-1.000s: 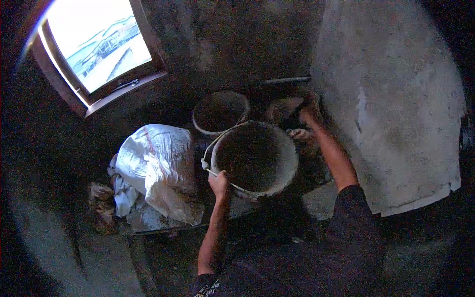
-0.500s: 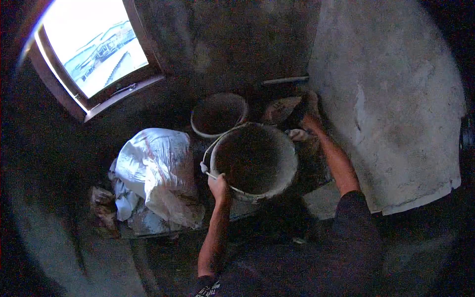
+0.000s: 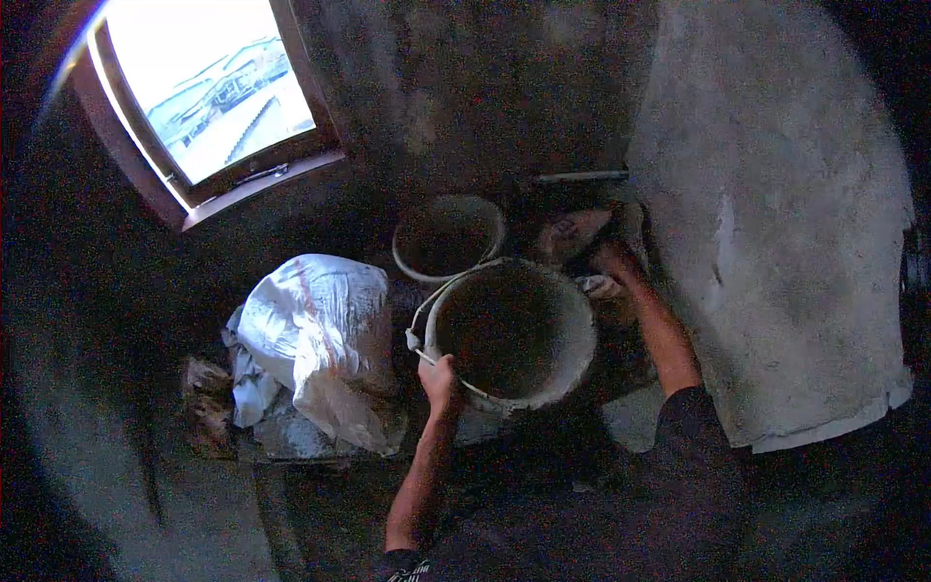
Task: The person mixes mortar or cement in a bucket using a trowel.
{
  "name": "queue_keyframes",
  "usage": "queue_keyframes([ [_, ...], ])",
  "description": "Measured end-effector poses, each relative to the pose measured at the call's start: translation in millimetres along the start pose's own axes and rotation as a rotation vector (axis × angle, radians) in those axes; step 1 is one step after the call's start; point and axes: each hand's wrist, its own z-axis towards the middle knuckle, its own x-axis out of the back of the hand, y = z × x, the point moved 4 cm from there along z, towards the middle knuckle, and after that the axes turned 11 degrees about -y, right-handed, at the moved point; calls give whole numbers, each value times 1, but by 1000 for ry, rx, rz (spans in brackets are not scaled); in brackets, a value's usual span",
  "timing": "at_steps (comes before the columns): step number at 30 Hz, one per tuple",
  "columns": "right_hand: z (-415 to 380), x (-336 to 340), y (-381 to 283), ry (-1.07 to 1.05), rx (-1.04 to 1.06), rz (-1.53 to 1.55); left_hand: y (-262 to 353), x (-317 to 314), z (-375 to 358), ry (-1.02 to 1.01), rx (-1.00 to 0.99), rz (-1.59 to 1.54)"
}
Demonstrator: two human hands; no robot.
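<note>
A large pale, dirt-smeared bucket (image 3: 580, 335) stands in the middle with its mouth facing me. My left hand (image 3: 440, 382) is closed at its near left rim, by the handle (image 3: 414, 341). The bucket's inside is too dark to make out. Right of it, my right hand (image 3: 615, 260) reaches down into an open paper-like sack (image 3: 574, 233). Its fingers are hidden in shadow, so any hold cannot be seen. Behind the large bucket, a second bucket (image 3: 401, 260) stands close against it.
A full white plastic sack (image 3: 315, 325) sits left of the buckets, with crumpled brown material (image 3: 207, 398) beside it. An open window (image 3: 208, 87) is at upper left. A big grey sheet or panel (image 3: 776, 242) leans on the right. The room is dim.
The whole scene has shifted slightly right and down as the view moved. My left hand stays on the bucket rim; my right hand stays inside the sack.
</note>
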Motion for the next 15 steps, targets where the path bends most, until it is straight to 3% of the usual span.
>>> queue_keyframes([
  [8, -7, -10, 10, 3, -3, -1469, 14, -2, -13, -7, 43, -69],
  [11, -9, -21, -13, -3, -108, -1484, 11, -5, -12, -36, 4, -43],
  [13, -1, -40, -43, -10, -203, -1491, 22, -3, -20, 67, -98, -107],
  [15, 10, -52, -64, -14, -244, -1495, 15, 0, -13, 27, -56, -41],
])
